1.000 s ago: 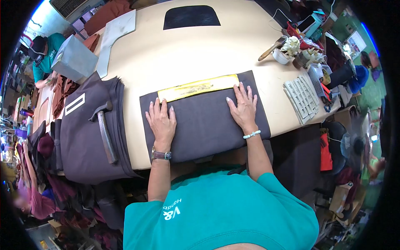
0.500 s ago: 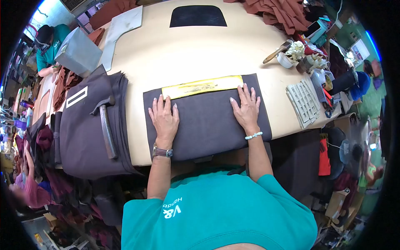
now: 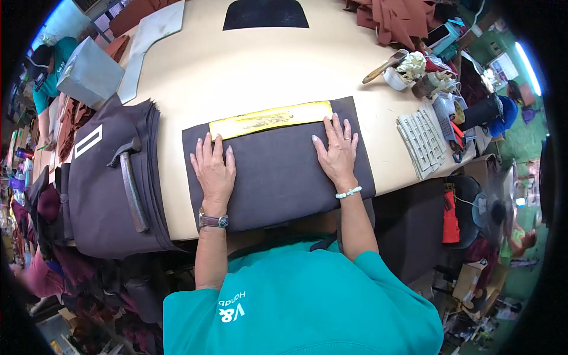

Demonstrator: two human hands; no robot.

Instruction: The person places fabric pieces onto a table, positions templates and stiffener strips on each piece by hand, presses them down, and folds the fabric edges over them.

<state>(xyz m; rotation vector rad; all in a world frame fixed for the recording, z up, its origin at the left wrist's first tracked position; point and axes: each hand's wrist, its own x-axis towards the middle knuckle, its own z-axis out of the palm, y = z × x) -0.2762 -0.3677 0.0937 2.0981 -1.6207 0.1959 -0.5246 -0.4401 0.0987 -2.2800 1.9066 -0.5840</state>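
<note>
A dark piece of fabric (image 3: 273, 183) lies flat before me at the table edge. Along its far side rests a yellow strip (image 3: 271, 119) with dark smudges in its middle. My left hand (image 3: 214, 173) presses flat on the fabric, fingers spread, its fingertips by the strip's near edge toward the left end. On the other side my right hand (image 3: 339, 155) also lies flat and open, its index fingertip at the strip's right end. Neither hand grasps anything.
Left of me, a hammer (image 3: 134, 189) lies on a stack of dark fabric (image 3: 97, 195). A metal block (image 3: 92, 72) stands beyond it. On the right are pale slotted strips (image 3: 421, 142), a brush (image 3: 384, 66) over a white bowl (image 3: 395, 79), and a basket (image 3: 445, 115). A co-worker (image 3: 54, 71) works at far left.
The whole view has shifted, so the table things sit further left. My hands keep their places on the fabric and strip. The co-worker's arm at far left now reaches lower in the view.
</note>
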